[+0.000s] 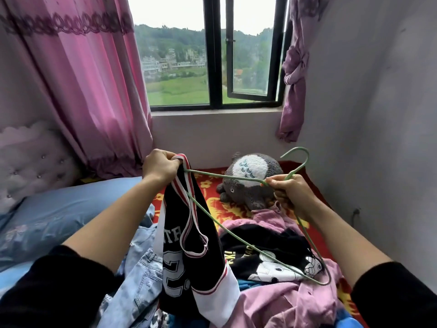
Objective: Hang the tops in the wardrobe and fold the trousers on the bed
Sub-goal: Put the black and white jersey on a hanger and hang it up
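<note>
The left grip [160,168] clutches a black basketball jersey [189,233] by its striped strap. The right grip [292,192] pinches a green wire hanger [222,175], one tip at that strap, above the bed [208,183].

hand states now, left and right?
left hand: closed, holding the jersey by its strap.
right hand: closed, holding the hanger.

A grey plush toy [250,185] is seen lying far centre, below the window [212,55]; a pink curtain [94,79] is hung left, a purple curtain [295,74] is knotted right.
</note>
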The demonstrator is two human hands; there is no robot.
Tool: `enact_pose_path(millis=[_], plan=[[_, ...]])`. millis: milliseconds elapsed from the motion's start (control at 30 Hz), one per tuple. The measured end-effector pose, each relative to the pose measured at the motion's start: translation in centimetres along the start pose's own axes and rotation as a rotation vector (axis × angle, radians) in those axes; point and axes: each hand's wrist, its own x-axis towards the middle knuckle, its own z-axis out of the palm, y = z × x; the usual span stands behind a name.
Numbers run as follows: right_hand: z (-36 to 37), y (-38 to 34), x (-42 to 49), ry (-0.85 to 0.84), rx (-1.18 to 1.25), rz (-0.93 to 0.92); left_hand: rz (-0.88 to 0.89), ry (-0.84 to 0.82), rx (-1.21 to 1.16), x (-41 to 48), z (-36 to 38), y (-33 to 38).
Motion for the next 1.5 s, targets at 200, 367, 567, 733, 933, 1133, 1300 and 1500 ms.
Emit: enact_pose_path(millis=[200, 367, 567, 733, 933, 1133, 1300, 1500], plan=[[6.2, -1.2, 0.0, -0.012, -0.330, -0.258, 0.160, -0.115, 0.088, -2.2, 1.2, 1.2], [9.2, -0.3, 0.8, 0.059, -0.322, -0.247, 0.196, -0.468, -0.043, -3.7, 1.6, 1.4], [9.4, -0.5, 0.4, 0.059, -0.091, -0.210, 0.407, -0.417, 0.513, -3.3, -0.1, 0.6], [10.6, -1.2, -0.6, -0.200, 0.110, -0.125, 0.554, -0.383, 0.367, -4.1, 1.2, -0.7], [7.6, -0.7, 0.1, -0.469, -0.167, 0.106, 0.666, -0.441, 0.217, -4.2, 0.2, -1.3], [9.7, 0.8, -0.3, -0.495, -0.449, -0.149, 0.611, -0.548, 0.094, -4.2, 0.2, -0.8], [10.0, 2.1, 0.3, -0.263, -0.751, -0.286, 0.602, -0.583, 0.074, -4.5, -0.2, -0.9], [5.9, 5.4, 2.0, -0.090, -1.145, -0.071, 0.600, -0.536, 0.114, -4.7, -0.6, -2.2]])
